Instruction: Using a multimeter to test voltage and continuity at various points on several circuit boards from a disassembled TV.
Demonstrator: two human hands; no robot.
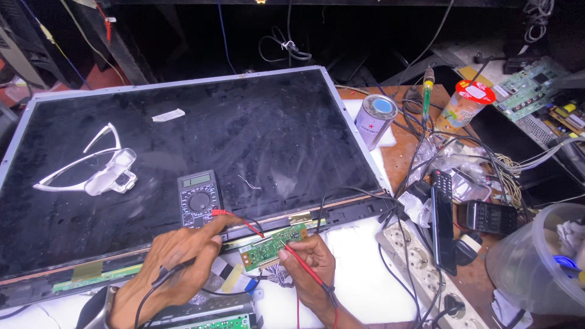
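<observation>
A large dark flat screen panel (183, 152) lies face up on the bench. At its near edge sits a small green circuit board (272, 244). My right hand (314, 268) holds a red test probe (301, 263) with its tip on that board. My left hand (173, 268) holds a black probe lead (173, 272), its index finger pressed at the panel's lower edge next to the red plug. A grey multimeter (198, 198) rests on the panel just above my left hand.
White magnifier glasses (97, 170) lie on the panel's left. Right of the panel: a metal can (375, 120), a red-lidded cup (466, 103), a soldering iron (428, 91), a remote (443, 222), a power strip (420, 268), tangled wires, a clear plastic bin (542, 268) and green boards (530, 88).
</observation>
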